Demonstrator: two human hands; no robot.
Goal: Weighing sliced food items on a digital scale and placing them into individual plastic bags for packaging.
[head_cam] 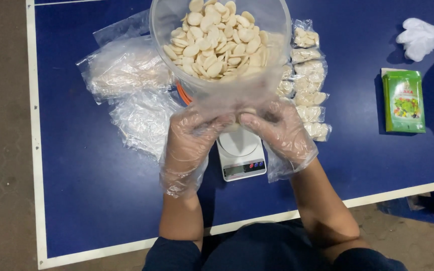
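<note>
My left hand (192, 138) and my right hand (281, 131) both wear loose clear plastic gloves. Together they hold a small clear plastic bag (237, 103) with a few pale flat chips in it, just above a small white kitchen scale (240, 153). Right behind the bag stands a large clear tub (217, 40) filled with pale oval chips. The thumbs pinch the bag's front side.
A row of several filled small bags (310, 85) lies right of the tub. Empty clear bags (126, 75) lie piled on the left. A green packet (404, 100) and crumpled white gloves (419, 37) lie at the right of the blue table (91, 190).
</note>
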